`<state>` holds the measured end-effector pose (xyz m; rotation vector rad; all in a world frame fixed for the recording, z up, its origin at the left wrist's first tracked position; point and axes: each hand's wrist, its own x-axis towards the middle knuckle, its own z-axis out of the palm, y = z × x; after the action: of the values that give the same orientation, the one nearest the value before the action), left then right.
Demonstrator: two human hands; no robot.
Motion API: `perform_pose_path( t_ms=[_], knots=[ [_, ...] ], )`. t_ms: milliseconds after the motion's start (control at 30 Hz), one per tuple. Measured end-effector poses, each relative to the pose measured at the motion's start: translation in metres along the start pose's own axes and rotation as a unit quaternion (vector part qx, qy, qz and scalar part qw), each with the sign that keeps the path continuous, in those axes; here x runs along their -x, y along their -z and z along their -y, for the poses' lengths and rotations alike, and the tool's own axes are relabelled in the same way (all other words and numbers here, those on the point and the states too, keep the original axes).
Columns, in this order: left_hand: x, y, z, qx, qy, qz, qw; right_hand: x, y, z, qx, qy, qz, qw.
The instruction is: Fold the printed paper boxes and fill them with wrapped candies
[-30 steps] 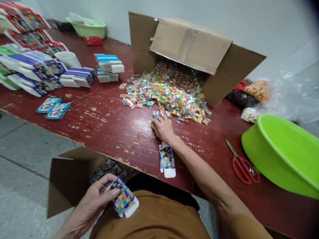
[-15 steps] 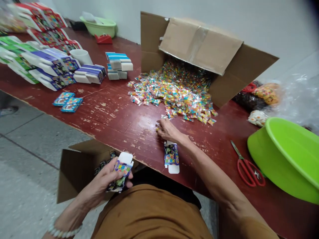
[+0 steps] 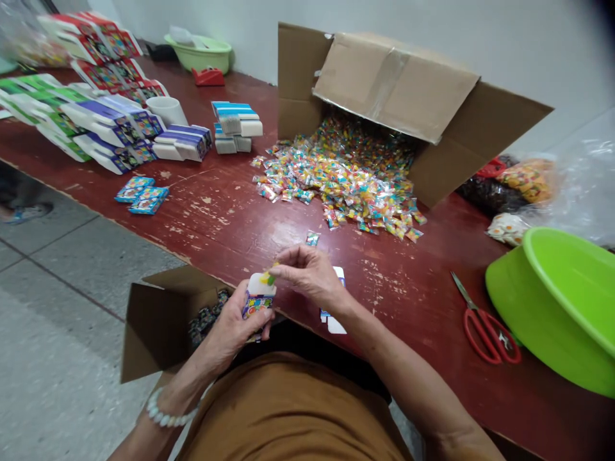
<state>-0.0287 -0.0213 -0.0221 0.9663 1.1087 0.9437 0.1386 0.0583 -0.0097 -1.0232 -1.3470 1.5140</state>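
Observation:
My left hand [image 3: 237, 323] grips a small printed carton [image 3: 258, 301] upright, its white flap open at the top. My right hand [image 3: 307, 274] pinches a small yellow-green candy packet [image 3: 268, 278] right at the carton's open mouth. A flat unfolded carton [image 3: 334, 317] lies on the table edge, partly hidden under my right wrist. One loose packet [image 3: 312, 238] sits just beyond my fingers. A big heap of colourful candy packets [image 3: 343, 173] spills from a tipped cardboard box [image 3: 398, 89] at the back of the red table [image 3: 230, 218].
An open cardboard box [image 3: 163, 314] with filled cartons stands on the floor below my left hand. Red scissors [image 3: 487, 326] and a green basin [image 3: 557, 301] lie to the right. Stacks of flat cartons [image 3: 96, 121], a white cup [image 3: 167, 110] and small blue boxes [image 3: 141, 195] fill the left.
My right hand left the table with a candy packet and came back to the carton. My left hand raised the carton upright to meet it.

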Motion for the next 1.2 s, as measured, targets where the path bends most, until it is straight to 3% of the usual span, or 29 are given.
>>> perform_pose_path(
  t_ms=[100,233,300,367,433,533,633,800,1000,1100,1200],
  knots=[
    [0.002,-0.006,0.000,0.004,-0.005,0.009,1.000,0.014,-0.007,0.000,0.061,0.021,0.018,0.998],
    [0.003,-0.010,-0.002,0.038,-0.010,-0.001,0.999,0.022,0.001,0.011,0.188,0.074,0.132,0.970],
    [0.001,-0.011,-0.005,0.086,-0.002,-0.014,0.996,0.023,0.004,0.015,0.203,0.088,0.148,0.964],
    [0.000,-0.013,-0.009,0.149,0.023,-0.024,0.988,0.023,0.002,0.014,0.141,0.052,0.119,0.981],
    [-0.001,-0.013,-0.011,0.181,0.051,-0.026,0.982,0.024,-0.003,0.009,0.011,-0.042,0.094,0.995],
    [-0.002,-0.013,-0.011,0.162,0.053,-0.028,0.985,0.026,-0.010,0.003,-0.145,-0.156,0.057,0.975],
    [-0.001,-0.013,-0.010,0.146,0.031,-0.028,0.988,0.028,-0.011,0.003,-0.202,-0.183,0.010,0.962],
    [0.000,-0.017,-0.013,0.184,0.028,-0.037,0.982,0.031,-0.004,0.001,-0.283,-0.186,0.095,0.936],
    [0.002,-0.024,-0.012,0.203,0.017,-0.029,0.979,0.030,-0.010,-0.010,-0.217,-0.204,0.142,0.944],
    [0.003,-0.022,-0.013,0.218,0.026,-0.036,0.975,0.032,-0.017,-0.013,-0.144,-0.139,0.093,0.975],
    [0.003,-0.017,-0.017,0.257,0.083,-0.006,0.963,0.038,-0.017,-0.010,0.006,0.049,0.036,0.998]
  ],
)
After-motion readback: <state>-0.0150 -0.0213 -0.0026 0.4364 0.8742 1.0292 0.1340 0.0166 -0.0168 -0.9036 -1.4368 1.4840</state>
